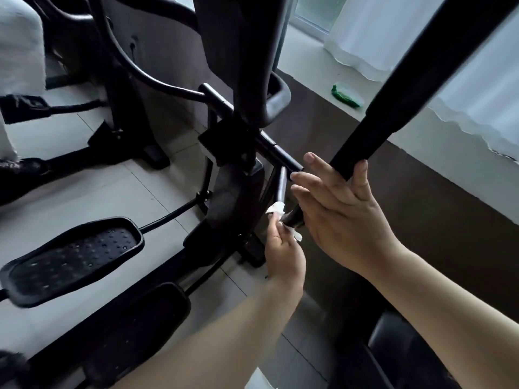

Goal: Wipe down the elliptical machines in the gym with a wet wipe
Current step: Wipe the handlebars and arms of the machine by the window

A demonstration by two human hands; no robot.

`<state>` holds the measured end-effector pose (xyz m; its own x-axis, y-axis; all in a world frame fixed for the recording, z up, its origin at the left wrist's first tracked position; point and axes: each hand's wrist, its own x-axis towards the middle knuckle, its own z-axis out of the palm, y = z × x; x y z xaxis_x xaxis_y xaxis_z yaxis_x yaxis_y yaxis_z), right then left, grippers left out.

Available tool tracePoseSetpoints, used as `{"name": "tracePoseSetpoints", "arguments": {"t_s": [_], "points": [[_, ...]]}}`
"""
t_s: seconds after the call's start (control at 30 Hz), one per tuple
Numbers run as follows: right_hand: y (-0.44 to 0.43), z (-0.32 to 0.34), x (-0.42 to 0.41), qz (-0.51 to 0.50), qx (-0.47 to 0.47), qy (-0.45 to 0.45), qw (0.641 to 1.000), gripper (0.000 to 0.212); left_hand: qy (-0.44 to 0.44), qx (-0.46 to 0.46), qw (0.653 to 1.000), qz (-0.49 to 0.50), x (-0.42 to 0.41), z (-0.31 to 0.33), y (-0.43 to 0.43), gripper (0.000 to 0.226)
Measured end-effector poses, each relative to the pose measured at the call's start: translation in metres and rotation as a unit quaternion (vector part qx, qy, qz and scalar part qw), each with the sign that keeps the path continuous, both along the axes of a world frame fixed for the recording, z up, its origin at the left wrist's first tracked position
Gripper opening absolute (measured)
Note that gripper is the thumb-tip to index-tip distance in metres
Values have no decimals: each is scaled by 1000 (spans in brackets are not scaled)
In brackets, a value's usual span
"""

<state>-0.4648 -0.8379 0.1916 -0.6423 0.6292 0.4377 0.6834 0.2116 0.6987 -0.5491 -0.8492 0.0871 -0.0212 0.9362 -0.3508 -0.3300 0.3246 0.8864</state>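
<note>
At centre frame, the left grip [283, 248] pinches the wet wipe [276, 208] against the lower end of the elliptical's swing arm [401, 102]. The right grip [342, 217], fingers straight, rests on it above. Mid-wipe, I judge; next, slide the wipe along the tube.

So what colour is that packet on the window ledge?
The packet is green, seen in the head view.

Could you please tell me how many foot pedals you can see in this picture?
2 for certain: a studded pedal at lower left and a darker pedal just below it. The dark shapes at the far left may be another machine's pedals.
</note>
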Motion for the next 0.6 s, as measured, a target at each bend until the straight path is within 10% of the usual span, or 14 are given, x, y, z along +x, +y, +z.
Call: {"name": "tracePoseSetpoints", "arguments": {"t_s": [0.6], "points": [[9, -18, 0, 42, 19, 61, 997, 31, 13, 63, 996, -54, -17, 14, -18, 48]]}}
